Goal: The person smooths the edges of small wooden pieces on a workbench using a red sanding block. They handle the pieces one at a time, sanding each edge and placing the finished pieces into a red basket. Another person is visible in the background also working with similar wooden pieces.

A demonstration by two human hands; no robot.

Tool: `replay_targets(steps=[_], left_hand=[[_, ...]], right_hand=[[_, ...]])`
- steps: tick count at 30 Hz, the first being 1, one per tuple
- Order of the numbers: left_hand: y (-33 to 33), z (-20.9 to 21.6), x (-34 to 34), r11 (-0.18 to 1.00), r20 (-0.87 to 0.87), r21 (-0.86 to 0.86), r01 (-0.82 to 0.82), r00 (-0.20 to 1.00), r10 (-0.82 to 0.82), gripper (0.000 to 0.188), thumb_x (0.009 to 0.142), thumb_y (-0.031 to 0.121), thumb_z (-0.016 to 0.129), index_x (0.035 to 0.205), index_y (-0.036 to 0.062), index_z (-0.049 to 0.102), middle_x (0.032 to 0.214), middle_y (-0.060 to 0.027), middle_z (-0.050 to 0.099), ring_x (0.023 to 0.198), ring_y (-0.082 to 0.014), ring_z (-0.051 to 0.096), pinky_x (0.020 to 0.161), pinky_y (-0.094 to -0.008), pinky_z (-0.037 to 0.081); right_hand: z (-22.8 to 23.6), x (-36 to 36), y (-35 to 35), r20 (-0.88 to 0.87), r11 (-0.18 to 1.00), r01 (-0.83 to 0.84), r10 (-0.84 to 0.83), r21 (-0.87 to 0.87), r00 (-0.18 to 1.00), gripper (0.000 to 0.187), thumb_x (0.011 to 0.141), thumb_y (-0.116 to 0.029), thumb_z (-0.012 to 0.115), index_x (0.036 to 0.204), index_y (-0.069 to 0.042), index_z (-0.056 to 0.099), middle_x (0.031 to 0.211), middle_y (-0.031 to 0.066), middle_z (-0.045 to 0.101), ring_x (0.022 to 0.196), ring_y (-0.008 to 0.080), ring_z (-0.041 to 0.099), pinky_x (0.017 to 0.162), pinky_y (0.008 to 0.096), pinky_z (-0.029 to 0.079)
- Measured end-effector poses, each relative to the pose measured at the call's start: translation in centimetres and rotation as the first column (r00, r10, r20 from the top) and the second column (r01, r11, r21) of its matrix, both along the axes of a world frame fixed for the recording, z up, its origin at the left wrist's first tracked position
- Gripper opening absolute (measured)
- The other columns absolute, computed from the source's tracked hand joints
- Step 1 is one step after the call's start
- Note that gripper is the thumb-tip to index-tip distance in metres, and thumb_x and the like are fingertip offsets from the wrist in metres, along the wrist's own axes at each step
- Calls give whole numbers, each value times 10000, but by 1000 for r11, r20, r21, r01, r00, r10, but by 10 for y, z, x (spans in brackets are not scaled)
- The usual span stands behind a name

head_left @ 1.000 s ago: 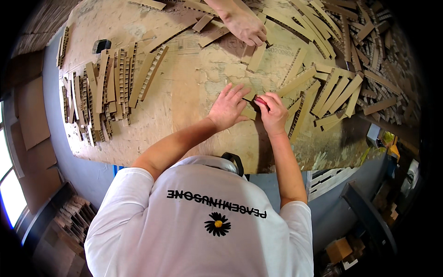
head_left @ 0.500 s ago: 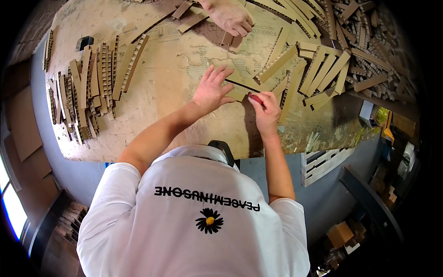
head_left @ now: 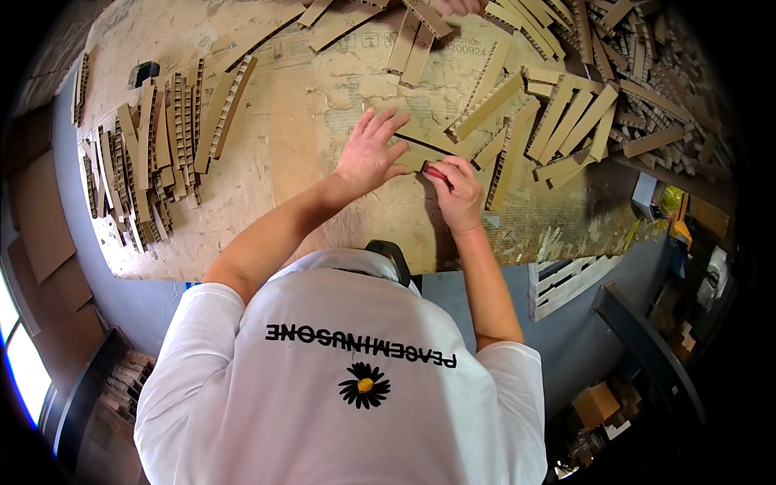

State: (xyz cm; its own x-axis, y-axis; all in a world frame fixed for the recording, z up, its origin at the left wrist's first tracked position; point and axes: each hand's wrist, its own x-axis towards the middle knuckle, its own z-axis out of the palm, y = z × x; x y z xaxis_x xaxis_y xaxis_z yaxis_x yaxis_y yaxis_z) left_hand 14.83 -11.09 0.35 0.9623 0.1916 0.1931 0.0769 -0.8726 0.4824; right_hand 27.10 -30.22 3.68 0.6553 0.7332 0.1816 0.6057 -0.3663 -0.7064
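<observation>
My left hand [head_left: 372, 151] lies with its fingers spread at the left end of a honeycomb cardboard strip [head_left: 414, 152] on the table. A thin dark line runs along the strip's far edge. In my right hand [head_left: 457, 192], closed fingers grip a small red-handled tool [head_left: 435, 172]. Its dark tip is at the strip's near side; the exact kind of tool is too small to make out. To the right of this hand lie several loose cardboard strips [head_left: 511, 153].
A worn, cardboard-covered table [head_left: 267, 210] spreads before me. Cardboard strips [head_left: 149, 158] are bunched at the left, near a small black object [head_left: 144, 74]. A big heap of strips [head_left: 663, 105] fills the far right. Another person's hand [head_left: 457, 6] shows at the top edge.
My right hand has shifted a little left with the red tool, while my left hand has hardly moved. The other person's hand has drawn back to the upper right, uncovering several strips.
</observation>
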Motion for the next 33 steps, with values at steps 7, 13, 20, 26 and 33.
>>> replay_targets(steps=[7, 13, 20, 26, 33], left_hand=[[1, 1, 0, 999, -10, 40, 3, 1000, -3, 530, 774, 468, 846, 1121, 104, 678, 1548, -113, 464, 1475, -359, 379, 1236, -578, 276], [7, 24, 12, 989, -123, 136, 56, 992, -40, 842, 748, 499, 863, 1383, 76, 507, 1492, -133, 496, 1440, -346, 412, 1235, -580, 270], [3, 6, 9, 992, -129, 59, 113, 986, -104, 680, 791, 305, 835, 1354, 59, 545, 1226, -157, 620, 1159, -355, 593, 1021, -479, 479], [63, 16, -140, 970, -48, -10, -242, 969, 241, 557, 789, 161, 799, 1299, 48, 605, 1235, -206, 626, 1114, -423, 594, 976, -527, 488], [68, 64, -101, 931, 64, 116, -346, 938, 341, 534, 831, 210, 833, 1278, 19, 611, 1276, -178, 641, 1178, -395, 596, 1018, -484, 482]], right_hand=[[-1, -1, 2, 42, 1000, -11, 12, -21, 999, 149, 802, -99, 820, 946, -110, 782, 965, 45, 704, 792, 255, 710, 690, 352, 564], [-4, -4, -1, 50, 1000, -7, 8, -16, 999, 141, 803, -92, 815, 938, -106, 774, 969, 54, 701, 790, 276, 707, 685, 360, 564], [16, -24, 1, -75, 992, 85, -78, 89, 994, 134, 831, -40, 801, 963, -48, 784, 962, 99, 696, 822, 261, 694, 720, 344, 554], [50, -59, -64, -156, 933, 332, -311, 137, 938, 155, 840, -2, 806, 994, -10, 782, 979, 123, 678, 905, 237, 670, 789, 325, 539], [48, -60, -125, -316, 795, 575, -504, 194, 804, 116, 869, 7, 795, 978, 19, 756, 980, 88, 664, 907, 214, 642, 823, 314, 527]])
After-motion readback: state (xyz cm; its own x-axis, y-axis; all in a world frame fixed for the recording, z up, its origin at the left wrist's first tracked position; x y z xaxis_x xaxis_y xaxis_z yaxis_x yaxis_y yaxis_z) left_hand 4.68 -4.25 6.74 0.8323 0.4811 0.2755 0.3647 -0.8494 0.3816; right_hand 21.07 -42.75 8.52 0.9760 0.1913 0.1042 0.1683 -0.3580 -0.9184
